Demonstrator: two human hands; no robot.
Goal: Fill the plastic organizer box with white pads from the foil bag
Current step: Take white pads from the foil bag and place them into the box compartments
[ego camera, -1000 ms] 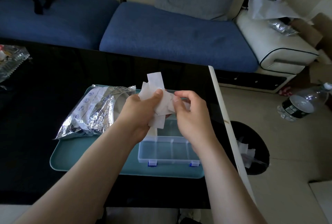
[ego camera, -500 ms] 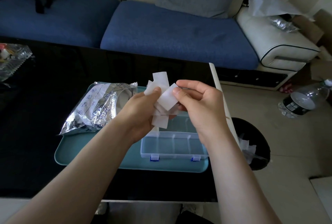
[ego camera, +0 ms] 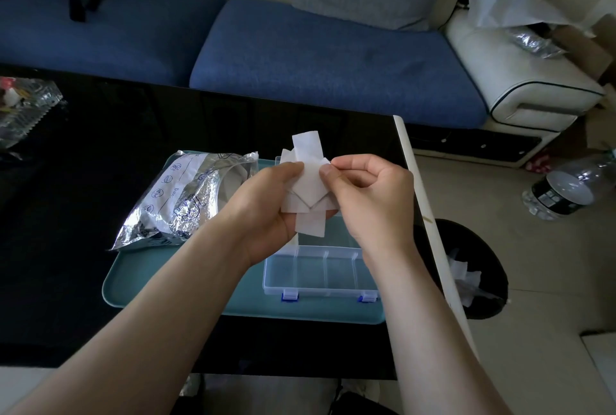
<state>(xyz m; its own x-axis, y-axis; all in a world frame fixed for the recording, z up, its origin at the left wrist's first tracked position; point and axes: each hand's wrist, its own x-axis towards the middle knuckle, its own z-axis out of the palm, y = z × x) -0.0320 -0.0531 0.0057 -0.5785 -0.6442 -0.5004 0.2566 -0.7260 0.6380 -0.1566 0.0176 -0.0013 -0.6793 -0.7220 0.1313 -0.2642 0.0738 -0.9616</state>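
Here, the pads: a loose, fanned stack of white pads (ego camera: pixel 306 181) is held in the air between both hands, above the far half of the organizer box and clear of it.
Left hand: the left hand (ego camera: pixel 266 211) grips the stack from the left and below, its thumb pressed flat on the top pad and its fingers curled under the stack.
Right hand: the right hand (ego camera: pixel 373 201) pinches the right edge of the top pad between thumb and forefinger, and the other fingers are curled loosely into the palm.
Organizer box: the clear plastic organizer box (ego camera: pixel 336 268) lies open on the right part of the tray, directly below the hands. Its dividers show, and its two blue latches face the person.
Foil bag: the crumpled foil bag (ego camera: pixel 180 201) lies on the tray's left part, just beside the left wrist, with its open mouth turned toward the hands.
Tray: a teal tray (ego camera: pixel 160 281) carries both the box and the bag.
Desk: the glossy black desk (ego camera: pixel 83 181) carries the tray near its right edge.
Background: a blue sofa (ego camera: pixel 316 58) runs behind the desk.
Floor: a plastic bottle (ego camera: pixel 566 191) lies on its side on the floor to the right, and a dark bin (ego camera: pixel 486 248) with white scraps in it stands just beside the desk.
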